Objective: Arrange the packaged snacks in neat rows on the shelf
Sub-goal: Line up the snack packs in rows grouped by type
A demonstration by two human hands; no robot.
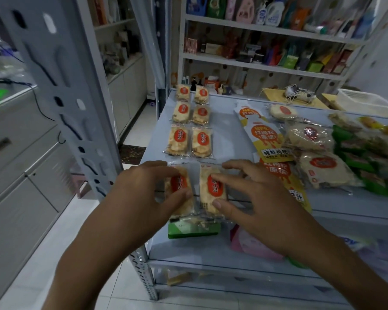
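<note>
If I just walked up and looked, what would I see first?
First you'd see the two hands, the left hand and the right hand, each holding a cracker packet with an orange label at the near edge of the grey shelf. Just behind them, six more cracker packets lie in two tidy columns. On the right sits an untidy pile of snacks.

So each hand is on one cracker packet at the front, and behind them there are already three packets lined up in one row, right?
Not quite. The head view shows six packets behind, in two columns of three, not three in one row. The rest is right: the left hand is on the front left packet and the right hand on the front right packet.
</note>
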